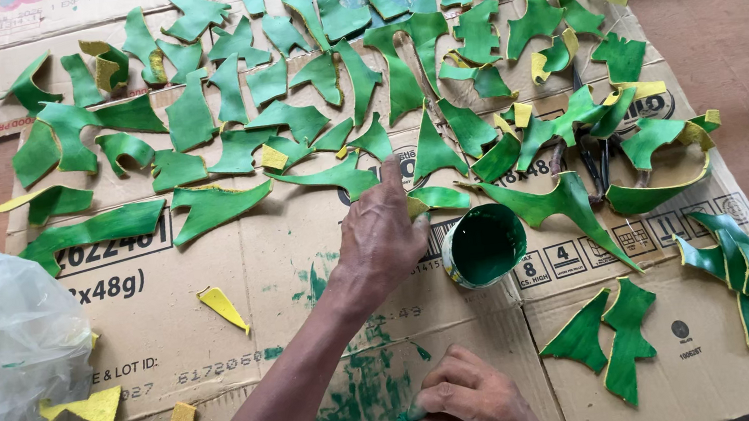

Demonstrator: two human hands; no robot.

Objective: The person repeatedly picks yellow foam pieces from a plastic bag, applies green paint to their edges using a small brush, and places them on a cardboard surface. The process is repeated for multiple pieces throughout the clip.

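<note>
Already many green pieces (pixel 195 118) dry on the cardboard (pixel 214 285). Left hand (pixel 382 233) lies flat on one; right hand (pixel 472 406) pinches a green dauber (pixel 409 418). Yellow scraps (pixel 87 408) wait unpainted.

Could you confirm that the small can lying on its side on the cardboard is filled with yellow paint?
Not quite: the head view shows the small can on its side on the cardboard, but the paint inside is green, not yellow.
</note>
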